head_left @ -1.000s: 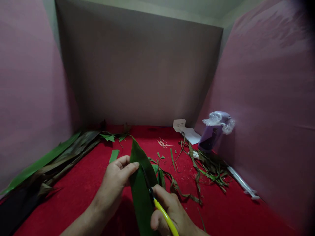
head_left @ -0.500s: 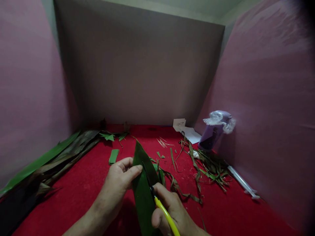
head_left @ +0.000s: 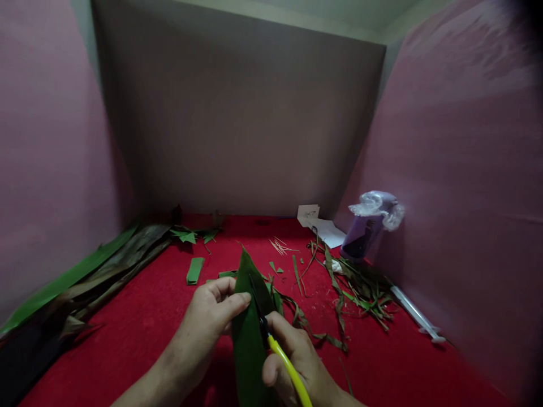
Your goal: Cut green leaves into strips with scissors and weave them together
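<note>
A long dark green leaf [head_left: 246, 345] with a pointed tip stands upright in front of me. My left hand [head_left: 214, 316] pinches its left edge, thumb on the near face and fingers behind. In my right hand [head_left: 299, 353] is a pair of scissors [head_left: 286, 362] with yellow handles and dark blades. One blade lies along the near face of the leaf, pointing up toward the tip; the other blade is hidden, apparently behind the leaf. My right fingers are wrapped round the handles.
Cut leaf pieces [head_left: 195, 270] and thin sticks [head_left: 280, 246] lie on the red cloth [head_left: 144, 316]. Long leaves [head_left: 97, 268] are at left. Dried strips [head_left: 369, 288], a syringe [head_left: 416, 312], white paper [head_left: 326, 232] and a purple container [head_left: 365, 229] with clear plastic are at right.
The leaf, both hands and the scissors have shifted slightly right, and the leaf's tip sits a little lower. Both grips stay the same.
</note>
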`<state>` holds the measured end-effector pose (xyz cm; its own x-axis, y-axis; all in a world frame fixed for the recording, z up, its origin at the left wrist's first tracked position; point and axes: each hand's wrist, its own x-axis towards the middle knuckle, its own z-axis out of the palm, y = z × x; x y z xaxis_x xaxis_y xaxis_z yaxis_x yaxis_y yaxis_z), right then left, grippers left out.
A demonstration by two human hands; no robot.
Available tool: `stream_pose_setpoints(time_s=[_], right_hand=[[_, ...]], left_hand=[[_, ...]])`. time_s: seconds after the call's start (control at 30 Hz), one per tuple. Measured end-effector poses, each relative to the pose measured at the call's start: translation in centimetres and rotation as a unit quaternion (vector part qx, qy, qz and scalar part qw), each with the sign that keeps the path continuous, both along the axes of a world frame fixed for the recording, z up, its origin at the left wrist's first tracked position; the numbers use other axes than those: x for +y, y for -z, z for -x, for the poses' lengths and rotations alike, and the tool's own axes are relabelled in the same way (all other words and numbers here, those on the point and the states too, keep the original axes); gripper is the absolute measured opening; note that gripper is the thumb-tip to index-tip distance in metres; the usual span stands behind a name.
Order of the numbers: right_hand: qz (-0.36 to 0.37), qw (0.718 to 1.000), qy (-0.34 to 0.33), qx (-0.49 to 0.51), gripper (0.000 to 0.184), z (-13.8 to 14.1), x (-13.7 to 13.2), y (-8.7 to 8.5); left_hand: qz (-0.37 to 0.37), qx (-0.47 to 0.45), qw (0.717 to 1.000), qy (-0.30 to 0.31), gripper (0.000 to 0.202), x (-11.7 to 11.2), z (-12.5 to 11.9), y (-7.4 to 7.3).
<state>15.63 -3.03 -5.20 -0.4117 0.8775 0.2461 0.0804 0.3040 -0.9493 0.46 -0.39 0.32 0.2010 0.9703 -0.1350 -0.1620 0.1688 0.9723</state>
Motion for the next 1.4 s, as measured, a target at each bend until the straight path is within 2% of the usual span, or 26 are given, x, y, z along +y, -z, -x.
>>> stream_pose_setpoints(time_s=[0.17, 0.33, 0.47, 0.83, 1.17, 1.4], right_hand=[[0.007, 1.000, -0.015, 0.007, 0.063, 0.0, -0.1, -0.3], [0.006, 1.000, -0.010, 0.000, 0.060, 0.0, -0.1, 0.1], [0.005, 1.000, -0.015, -0.005, 0.056, 0.0, -0.1, 0.4], [0.000, 1.000, -0.013, 0.017, 0.057, 0.1, 0.0, 0.2], [0.007, 1.000, -0.019, 0.023, 0.067, -0.2, 0.1, -0.7], [0.011, 1.000, 0.002, 0.023, 0.061, -0.2, 0.1, -0.4]], left_hand=[[-0.024, 0.012, 0.999, 0.017, 0.015, 0.0, 0.1, -0.1], [-0.040, 0.001, 0.998, -0.049, 0.018, 0.6, 0.3, 0.0], [-0.039, -0.003, 0.997, -0.062, 0.019, 0.9, 0.4, 0.3], [-0.041, 0.023, 0.999, -0.026, 0.021, 0.8, 0.3, 0.5], [-0.038, 0.067, 0.997, 0.008, 0.020, 0.3, -0.1, 0.3], [-0.036, 0.081, 0.996, 0.018, 0.021, 0.2, -0.3, 0.4]])
